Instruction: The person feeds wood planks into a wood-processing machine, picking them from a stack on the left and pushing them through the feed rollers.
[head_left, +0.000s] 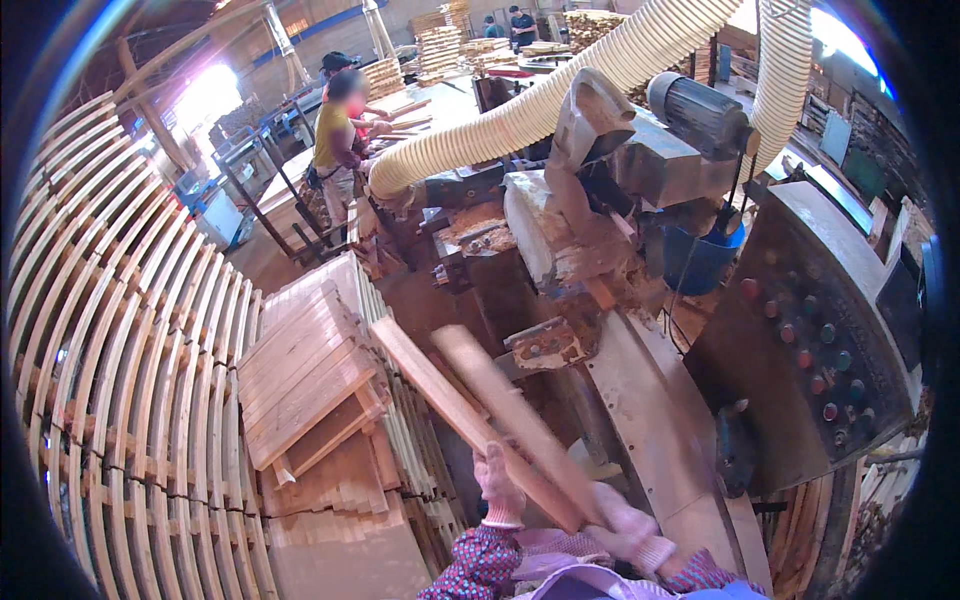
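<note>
My left hand (498, 488), in a light pinkish work glove, grips the edge of a long narrow wooden board (450, 405). Beside it to the right lies a second wooden board (515, 405), slightly blurred, with a narrow gap between the two at their far ends. At the near end, my right hand (628, 525), gloved alike, is closed around the second board; its fingertips are partly hidden. Both boards slant away to the far left, above the gap between a stack of planks and the woodworking machine's bed (655, 440).
Stacked planks (310, 380) stand at left, beside a tall slatted lumber pile (130, 380). A ribbed dust hose (560, 100) arches over the machine, near a motor (700, 115). A control panel (800, 340) with several buttons stands right. A co-worker (335, 140) handles boards farther back.
</note>
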